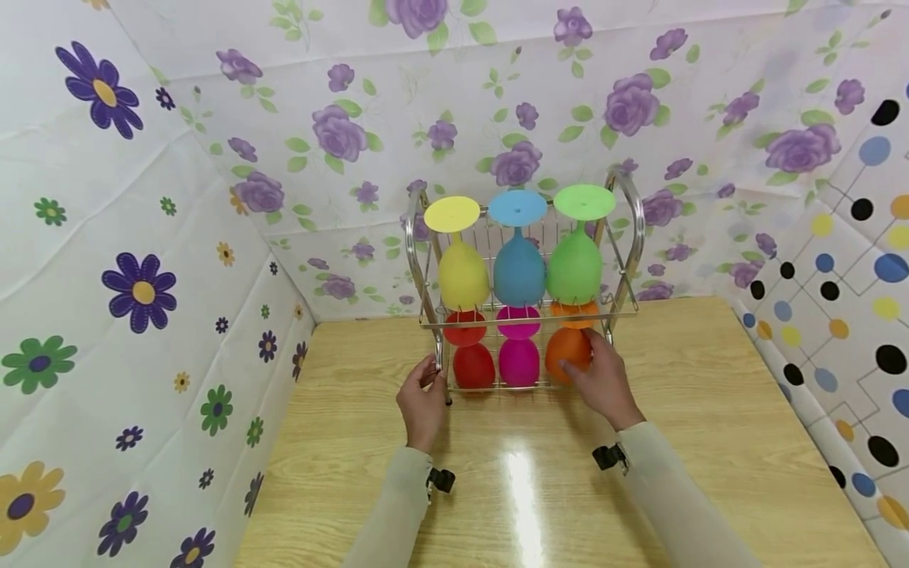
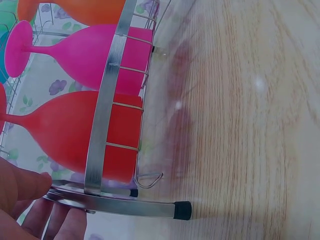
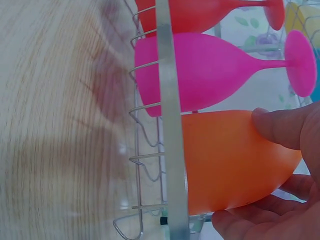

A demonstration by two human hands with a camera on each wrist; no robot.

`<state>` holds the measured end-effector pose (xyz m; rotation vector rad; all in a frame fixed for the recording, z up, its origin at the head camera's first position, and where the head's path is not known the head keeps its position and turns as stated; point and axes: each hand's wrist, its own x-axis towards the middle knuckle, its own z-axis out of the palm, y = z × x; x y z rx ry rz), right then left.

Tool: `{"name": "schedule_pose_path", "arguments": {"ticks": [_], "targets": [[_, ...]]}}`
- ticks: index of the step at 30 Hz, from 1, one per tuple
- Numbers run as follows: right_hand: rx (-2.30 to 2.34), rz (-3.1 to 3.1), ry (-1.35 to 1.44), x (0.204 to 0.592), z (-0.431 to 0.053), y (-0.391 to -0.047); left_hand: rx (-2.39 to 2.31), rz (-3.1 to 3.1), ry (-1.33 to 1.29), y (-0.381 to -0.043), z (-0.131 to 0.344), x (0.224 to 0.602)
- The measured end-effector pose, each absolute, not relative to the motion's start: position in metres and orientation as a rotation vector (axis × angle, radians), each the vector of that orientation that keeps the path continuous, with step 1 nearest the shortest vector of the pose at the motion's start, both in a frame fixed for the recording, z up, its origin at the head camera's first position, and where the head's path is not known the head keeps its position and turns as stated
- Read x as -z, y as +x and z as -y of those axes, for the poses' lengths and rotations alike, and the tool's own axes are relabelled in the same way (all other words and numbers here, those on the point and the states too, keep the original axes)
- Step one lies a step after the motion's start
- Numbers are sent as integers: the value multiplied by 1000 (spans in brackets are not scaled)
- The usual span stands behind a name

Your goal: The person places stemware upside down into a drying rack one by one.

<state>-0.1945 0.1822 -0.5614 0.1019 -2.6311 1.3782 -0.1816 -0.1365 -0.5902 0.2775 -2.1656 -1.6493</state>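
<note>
A two-tier metal dish rack (image 1: 529,319) holds plastic goblets turned upside down. My right hand (image 1: 604,379) holds the bowl of the orange goblet (image 3: 235,160) at the lower tier's right end, thumb on one side and fingers on the other. In the right wrist view its rim stops at the flat front bar (image 3: 171,100), while the magenta goblet (image 3: 205,70) reaches past that bar. With thumb and fingers, my left hand (image 1: 424,402) grips the rack's left leg (image 2: 125,205), close to the red goblet (image 2: 70,132).
On the upper tier stand a yellow goblet (image 1: 463,276), a blue goblet (image 1: 518,272) and a green goblet (image 1: 575,268), feet up. The rack stands on a wood-grain table (image 1: 355,473) near the floral cloth (image 1: 341,181) behind. Patterned cloths hang at both sides.
</note>
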Motion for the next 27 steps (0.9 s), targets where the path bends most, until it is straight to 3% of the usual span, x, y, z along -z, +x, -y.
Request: {"name": "schedule_pose_path", "arguments": {"ticks": [18, 27], "targets": [[-1332, 2672, 62, 579, -177, -196, 1674, 2149, 257, -178, 133, 586], [-1305, 2669, 30, 568, -179, -183, 1645, 2172, 268, -177, 133, 586]]}}
